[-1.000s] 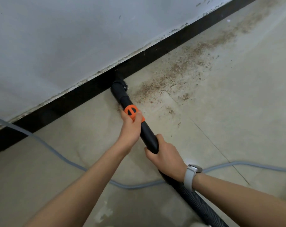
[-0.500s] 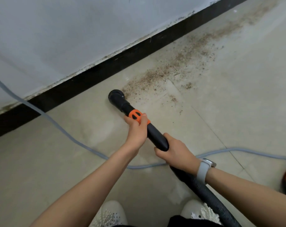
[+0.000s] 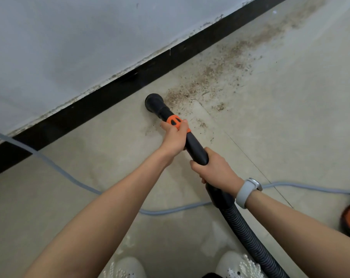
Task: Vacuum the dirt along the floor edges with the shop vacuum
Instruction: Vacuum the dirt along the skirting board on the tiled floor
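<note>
While both my hands grip the wand (image 3: pixel 192 145), its nozzle (image 3: pixel 154 101) sits on the floor (image 3: pixel 280 121) just short of the black baseboard (image 3: pixel 102 101). My left hand (image 3: pixel 175 138) wraps the orange collar (image 3: pixel 175 121); my right hand (image 3: pixel 216 170) curls round the rear end. Dirt (image 3: pixel 212 75) lies just right of the nozzle, along the baseboard.

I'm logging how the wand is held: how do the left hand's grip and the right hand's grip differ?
The left hand grips the black vacuum wand far forward, at its orange collar near the round nozzle; the right hand grips further back, where the wand meets the ribbed black hose. The right wrist wears a white-strapped watch; the left is bare. Both hands curl round the same wand.
</note>
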Demonstrator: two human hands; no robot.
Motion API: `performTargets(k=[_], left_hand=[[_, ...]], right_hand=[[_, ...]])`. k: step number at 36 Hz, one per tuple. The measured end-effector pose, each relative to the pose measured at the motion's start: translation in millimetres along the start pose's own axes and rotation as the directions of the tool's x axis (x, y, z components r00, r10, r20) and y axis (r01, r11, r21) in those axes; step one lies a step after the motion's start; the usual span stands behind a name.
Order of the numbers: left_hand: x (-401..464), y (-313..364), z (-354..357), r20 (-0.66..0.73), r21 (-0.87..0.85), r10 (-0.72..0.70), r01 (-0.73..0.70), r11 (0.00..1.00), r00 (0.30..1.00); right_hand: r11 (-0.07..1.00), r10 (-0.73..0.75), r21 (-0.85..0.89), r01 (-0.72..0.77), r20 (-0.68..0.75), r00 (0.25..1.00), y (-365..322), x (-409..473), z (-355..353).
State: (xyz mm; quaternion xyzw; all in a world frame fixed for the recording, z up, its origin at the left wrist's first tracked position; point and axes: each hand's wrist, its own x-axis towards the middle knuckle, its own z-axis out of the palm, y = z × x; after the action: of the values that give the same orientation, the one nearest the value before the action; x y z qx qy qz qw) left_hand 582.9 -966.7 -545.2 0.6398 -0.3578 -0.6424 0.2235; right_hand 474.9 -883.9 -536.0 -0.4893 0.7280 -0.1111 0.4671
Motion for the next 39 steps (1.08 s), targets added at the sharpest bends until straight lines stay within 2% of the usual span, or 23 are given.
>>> performTargets(k=[5, 8, 17, 22, 30, 35, 39], left_hand=[[11.3, 25.5, -2.7, 0.085, 0.024, -0.028, 0.026, 0.999, 0.996], [12.1, 35.4, -6.9, 0.098, 0.037, -0.026, 0.023, 0.999, 0.995], [19.3, 5.0, -32.1, -0.115, -0.067, 0.035, -0.043, 0.997, 0.993], [21.6, 3.0, -41.1, -0.154, -0.074, 0.062, -0.074, 0.995, 0.986], [33.4, 32.3, -24.1, 0.065, -0.001, 0.027, -0.027, 1.000, 0.998], [31.9, 38.7, -0.2, 0.202, -0.050, -0.013, 0.024, 0.998, 0.979], [29.1, 33.2, 16.1, 0.240, -0.022, -0.008, 0.013, 1.000, 0.971]], right_hand=[[1.000, 0.018, -0.022, -0.021, -0.103, 0.994, -9.5, 14.9, 0.1], [1.000, 0.007, -0.027, -0.010, -0.113, 0.994, -15.8, 22.1, 0.1], [0.996, -0.077, -0.035, 0.080, 0.084, 0.994, -29.7, 28.2, 9.7], [0.989, -0.095, -0.108, 0.102, 0.069, 0.993, -36.5, 31.7, 16.9], [0.987, -0.035, -0.157, 0.011, -0.155, 0.987, -32.2, 31.1, 8.3], [0.976, 0.009, -0.207, -0.066, -0.266, 0.964, -20.1, 21.6, -3.7], [0.990, 0.074, -0.095, -0.102, -0.261, 0.963, -5.2, 13.6, -8.0]])
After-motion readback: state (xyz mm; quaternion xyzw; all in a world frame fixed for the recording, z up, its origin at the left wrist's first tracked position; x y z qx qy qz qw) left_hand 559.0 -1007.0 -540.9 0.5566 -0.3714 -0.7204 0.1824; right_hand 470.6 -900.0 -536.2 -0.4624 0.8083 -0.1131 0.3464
